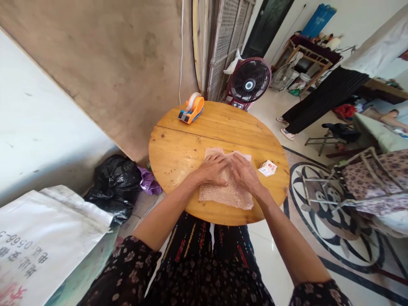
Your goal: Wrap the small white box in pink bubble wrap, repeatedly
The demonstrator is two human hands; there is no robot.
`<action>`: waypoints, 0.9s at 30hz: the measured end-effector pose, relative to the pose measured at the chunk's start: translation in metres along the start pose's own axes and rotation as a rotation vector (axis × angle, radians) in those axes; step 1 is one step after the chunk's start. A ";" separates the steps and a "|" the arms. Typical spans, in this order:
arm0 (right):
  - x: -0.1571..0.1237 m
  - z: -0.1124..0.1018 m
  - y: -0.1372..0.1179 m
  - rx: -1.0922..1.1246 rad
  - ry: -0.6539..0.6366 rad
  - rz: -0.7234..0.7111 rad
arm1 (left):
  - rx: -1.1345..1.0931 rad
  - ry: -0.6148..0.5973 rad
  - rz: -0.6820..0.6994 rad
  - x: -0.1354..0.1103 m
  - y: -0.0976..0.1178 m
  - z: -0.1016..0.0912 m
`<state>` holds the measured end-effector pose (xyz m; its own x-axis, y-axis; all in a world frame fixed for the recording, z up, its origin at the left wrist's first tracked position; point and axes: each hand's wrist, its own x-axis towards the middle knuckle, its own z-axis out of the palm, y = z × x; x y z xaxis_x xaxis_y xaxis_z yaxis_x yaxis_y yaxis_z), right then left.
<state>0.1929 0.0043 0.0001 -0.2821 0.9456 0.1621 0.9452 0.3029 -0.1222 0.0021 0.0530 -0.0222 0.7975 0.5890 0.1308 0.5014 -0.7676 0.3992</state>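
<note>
A pinkish sheet of bubble wrap (228,193) lies on the round wooden table (178,148), close to its near edge. My left hand (214,170) rests flat on the left part of the sheet, fingers stretched out. On the right part lies my right hand (244,172), palm down with the fingers extended toward the far edge. Whether anything is under the sheet is hidden. A small white box with red print (267,168) sits to the right of my right hand, apart from it. An orange tape dispenser (192,108) with a roll of tape stands at the table's far left.
Beyond the table stands a dark red fan (250,85). A person in black trousers (321,95) is at the far right. A black plastic bag (113,182) and a white sack (54,229) lie at left. A metal-framed chair (330,199) is at right.
</note>
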 end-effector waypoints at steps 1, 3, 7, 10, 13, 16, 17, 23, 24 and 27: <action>0.001 0.001 -0.007 0.015 -0.003 -0.024 | -0.006 -0.002 -0.002 0.000 0.000 0.000; 0.002 0.004 -0.016 0.034 -0.026 -0.040 | -0.013 -0.013 -0.007 0.001 0.001 0.000; -0.005 0.011 -0.009 0.016 -0.041 0.044 | 0.002 -0.042 -0.006 0.003 0.002 -0.001; -0.011 0.013 0.010 0.010 -0.026 0.074 | 0.014 -0.090 -0.027 0.005 0.003 -0.002; -0.015 0.010 0.025 -0.019 -0.034 0.038 | 0.012 -0.105 -0.033 0.006 0.002 -0.002; -0.017 0.004 0.028 -0.090 -0.029 0.023 | 0.008 -0.078 -0.029 0.007 0.001 0.001; -0.018 0.001 0.026 -0.118 -0.025 0.024 | 0.005 -0.070 -0.031 0.006 0.000 0.002; -0.017 -0.005 -0.004 -0.166 -0.011 -0.082 | -0.007 -0.056 -0.042 0.006 0.001 0.004; -0.015 -0.004 -0.009 -0.141 -0.012 -0.099 | -0.007 -0.052 -0.038 0.006 0.002 0.003; -0.012 0.001 -0.014 -0.053 -0.032 -0.106 | -0.016 -0.027 -0.045 0.008 0.005 0.003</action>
<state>0.1826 -0.0115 -0.0009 -0.3854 0.9122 0.1394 0.9169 0.3956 -0.0536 0.0121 0.0530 -0.0218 0.7831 0.6157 0.0874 0.5319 -0.7360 0.4189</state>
